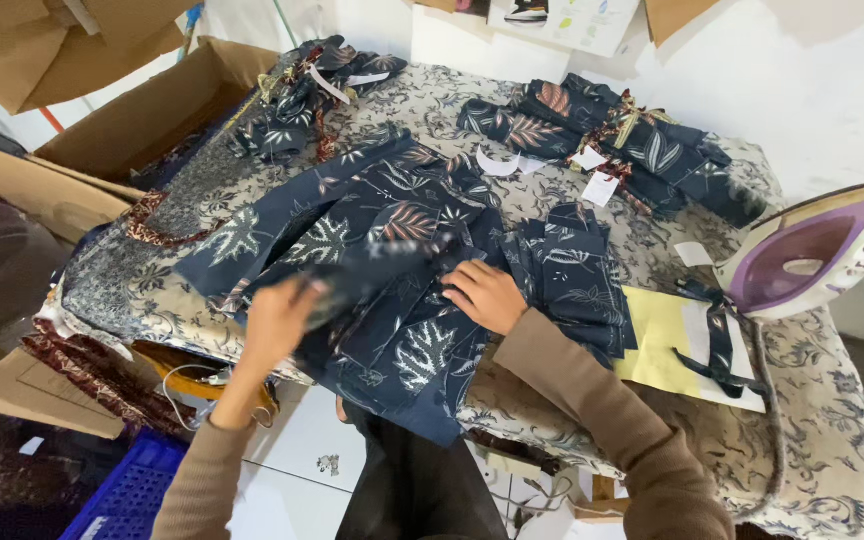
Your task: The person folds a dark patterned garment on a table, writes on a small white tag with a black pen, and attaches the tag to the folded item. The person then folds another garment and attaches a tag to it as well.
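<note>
The step in hand looks like smoothing and folding a dark navy leaf-print cotton garment (382, 260) spread on the bench (812, 440) under its grey patterned cover. The right hand (487, 295) presses it flat, fingers together. The left hand (277, 320) is blurred; I cannot tell its grip. Two tied bundles of similar cloth, one folded stack (572, 275), and one purple-and-white iron (812, 250) lie nearby.

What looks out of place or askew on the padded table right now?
The purple and cream iron rests at the table's right edge, its nose overhanging. The dark blue leaf-print garment hangs partly off the near edge of the floral-covered table, under the left hand and right hand. Nothing looks spilled or torn.
</note>
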